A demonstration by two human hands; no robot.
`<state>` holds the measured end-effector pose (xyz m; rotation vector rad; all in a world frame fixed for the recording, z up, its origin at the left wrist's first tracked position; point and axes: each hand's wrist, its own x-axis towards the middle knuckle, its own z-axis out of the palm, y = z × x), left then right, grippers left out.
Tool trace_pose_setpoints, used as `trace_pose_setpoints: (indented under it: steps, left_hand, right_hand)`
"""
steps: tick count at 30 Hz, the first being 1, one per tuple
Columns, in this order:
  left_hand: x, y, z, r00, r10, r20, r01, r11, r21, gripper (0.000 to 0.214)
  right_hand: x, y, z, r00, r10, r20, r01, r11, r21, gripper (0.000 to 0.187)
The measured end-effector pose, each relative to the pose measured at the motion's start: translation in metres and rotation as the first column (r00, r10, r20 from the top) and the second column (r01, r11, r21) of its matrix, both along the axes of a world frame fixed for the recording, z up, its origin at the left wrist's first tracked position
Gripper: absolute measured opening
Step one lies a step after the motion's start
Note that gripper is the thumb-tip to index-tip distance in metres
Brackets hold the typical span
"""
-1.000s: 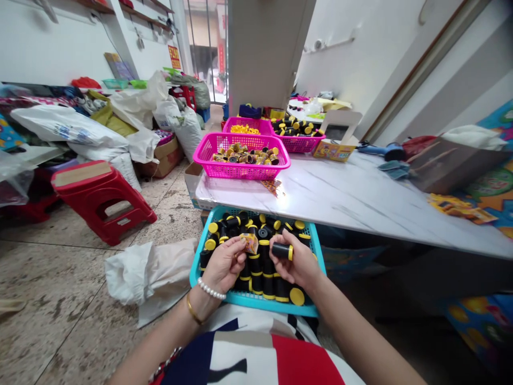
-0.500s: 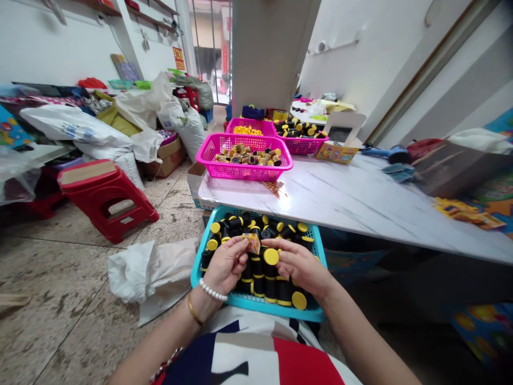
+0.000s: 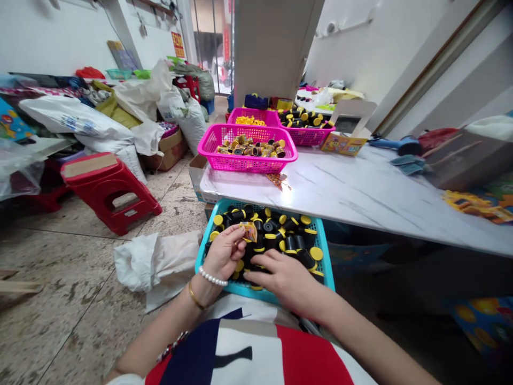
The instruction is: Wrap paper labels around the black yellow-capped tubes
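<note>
My left hand (image 3: 226, 250) pinches a small printed orange-and-yellow sticker (image 3: 249, 231) between thumb and fingertips, above a turquoise basket (image 3: 329, 266). Black cylinders with yellow caps (image 3: 267, 241) fill this basket, some upright and others on their sides. Low over the basket's near part, my right hand (image 3: 286, 280) has its fingers stretched out, apart, and down among the cylinders. No cylinder is visibly gripped in it, though its palm side is hidden.
On the white marbled table (image 3: 344, 187) stands a pink basket (image 3: 248, 163) of cylinders with printed wraps. Loose stickers (image 3: 279, 182) lie before it. Behind are more pink baskets and an open carton (image 3: 342, 143). A red stool (image 3: 110, 190) and a white sack (image 3: 160, 264) are at left.
My right hand has moved down and nearer to me, into the basket's cylinders, away from the sticker. My left hand still holds the sticker, slightly higher up. The view has shifted slightly.
</note>
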<state>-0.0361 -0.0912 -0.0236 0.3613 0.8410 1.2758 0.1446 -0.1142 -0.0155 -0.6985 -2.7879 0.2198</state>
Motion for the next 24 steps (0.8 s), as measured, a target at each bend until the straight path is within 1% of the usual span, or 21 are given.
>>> trace_pose_setpoints:
  steps: [2, 3, 5, 6, 7, 8, 9, 10, 11, 12, 13, 14, 15, 16, 17, 19, 20, 23, 24]
  left_hand:
    - [0.0, 0.002, 0.002, 1.0, 0.003, 0.006, -0.003, 1.0, 0.011, 0.029]
    - [-0.001, 0.003, 0.003, 1.0, 0.003, 0.009, -0.003, 1.0, 0.015, 0.029]
    - [-0.002, 0.003, 0.004, 1.0, 0.004, 0.014, -0.004, 1.0, 0.016, 0.029]
    - [-0.002, 0.002, 0.004, 1.0, 0.004, 0.017, -0.004, 1.0, 0.013, 0.029]
    - [-0.003, 0.002, 0.004, 1.0, 0.002, 0.023, -0.002, 1.0, 0.008, 0.029]
    - [-0.004, 0.001, 0.004, 1.0, 0.0, 0.029, 0.0, 1.0, 0.0, 0.029]
    - [-0.005, 0.0, 0.003, 0.999, -0.002, 0.036, 0.002, 1.0, -0.007, 0.029]
    - [-0.005, 0.0, 0.003, 0.999, -0.003, 0.042, 0.004, 1.0, -0.017, 0.029]
    - [-0.004, -0.001, 0.002, 0.999, -0.005, 0.046, 0.007, 1.0, -0.026, 0.03]
    - [-0.003, -0.001, 0.001, 0.999, -0.012, 0.051, 0.014, 0.999, -0.034, 0.029]
    - [-0.002, -0.001, 0.001, 0.998, -0.024, 0.056, 0.026, 0.999, -0.038, 0.029]
    - [0.0, -0.001, 0.001, 0.997, -0.042, 0.06, 0.044, 0.998, -0.038, 0.028]
    - [0.003, -0.001, 0.0, 0.996, -0.061, 0.064, 0.064, 0.997, -0.035, 0.027]
    - [0.006, -0.001, 0.0, 0.995, -0.078, 0.066, 0.08, 0.996, -0.031, 0.025]
    - [0.008, -0.001, 0.0, 0.994, -0.092, 0.065, 0.093, 0.995, -0.026, 0.024]
    - [0.012, -0.002, -0.001, 0.993, -0.102, 0.06, 0.103, 0.995, -0.019, 0.024]
    - [0.013, -0.002, -0.002, 0.992, -0.105, 0.062, 0.106, 0.994, -0.017, 0.024]
    - [0.014, -0.001, -0.003, 0.986, -0.125, 0.109, 0.128, 0.992, -0.015, 0.022]
    - [0.013, -0.001, -0.004, 0.981, -0.135, 0.138, 0.138, 0.99, -0.018, 0.021]
  right_hand:
    - [-0.01, -0.002, -0.004, 0.983, 0.061, 0.172, -0.073, 0.995, 0.065, 0.014]
    - [-0.015, -0.002, -0.007, 0.973, 0.074, 0.22, -0.094, 0.992, 0.081, 0.011]
    - [-0.018, 0.0, -0.009, 0.971, 0.078, 0.227, -0.101, 0.991, 0.092, 0.01]
    - [-0.017, 0.002, -0.009, 0.982, 0.064, 0.18, -0.079, 0.994, 0.078, 0.011]
    - [-0.015, 0.004, -0.008, 0.995, 0.034, 0.099, -0.038, 0.999, 0.036, 0.013]
    - [-0.011, 0.006, -0.006, 1.0, -0.015, -0.014, 0.015, 0.999, -0.035, 0.016]
    - [-0.006, 0.008, -0.004, 0.986, -0.091, -0.143, 0.071, 0.988, -0.141, 0.021]
    - [-0.001, 0.01, -0.002, 0.942, -0.194, -0.273, 0.116, 0.954, -0.277, 0.025]
    - [0.003, 0.012, 0.0, 0.87, -0.31, -0.384, 0.128, 0.893, -0.431, 0.027]
    - [0.007, 0.015, 0.002, 0.778, -0.424, -0.464, 0.099, 0.811, -0.576, 0.027]
    - [0.009, 0.017, 0.003, 0.677, -0.528, -0.513, 0.038, 0.721, -0.692, 0.025]
    - [0.011, 0.019, 0.003, 0.583, -0.612, -0.535, -0.04, 0.636, -0.771, 0.024]
    - [0.012, 0.021, 0.003, 0.508, -0.671, -0.539, -0.122, 0.564, -0.817, 0.026]
    - [0.011, 0.022, 0.003, 0.455, -0.708, -0.54, -0.192, 0.514, -0.836, 0.029]
    - [0.01, 0.024, 0.002, 0.42, -0.732, -0.537, -0.241, 0.481, -0.843, 0.033]
    - [0.007, 0.026, 0.0, 0.386, -0.757, -0.527, -0.279, 0.449, -0.849, 0.038]
    - [0.006, 0.027, -0.001, 0.378, -0.763, -0.525, -0.276, 0.449, -0.85, 0.038]
    - [0.001, 0.028, -0.003, 0.353, -0.772, -0.529, -0.219, 0.482, -0.848, 0.029]
    - [0.0, 0.028, -0.004, 0.343, -0.778, -0.526, -0.204, 0.485, -0.85, 0.028]
